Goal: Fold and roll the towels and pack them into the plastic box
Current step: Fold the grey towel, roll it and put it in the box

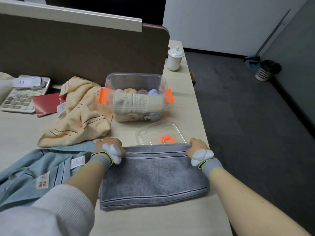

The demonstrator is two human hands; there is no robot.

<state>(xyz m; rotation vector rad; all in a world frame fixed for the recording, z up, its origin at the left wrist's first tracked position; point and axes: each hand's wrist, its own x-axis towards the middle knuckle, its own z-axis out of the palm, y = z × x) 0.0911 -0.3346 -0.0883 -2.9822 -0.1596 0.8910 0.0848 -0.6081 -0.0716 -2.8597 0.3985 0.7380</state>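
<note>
A folded grey towel [153, 178] with dark stripes lies flat on the desk in front of me. My left hand [109, 146] grips its far left corner and my right hand [198, 147] grips its far right corner, fingers curled over the far edge. Behind it stands the clear plastic box [136, 79] with orange latches, holding several rolled towels. A crumpled peach towel [80, 114] lies left of the box. A light blue towel [39, 172] is spread at the lower left, partly under my left arm.
The clear box lid [148, 132] with an orange handle lies between the box and the grey towel. A calculator [18, 99] and red booklet [46, 104] sit at the far left. A white lidded cup [174, 59] stands far right. The desk edge [207, 133] drops off right.
</note>
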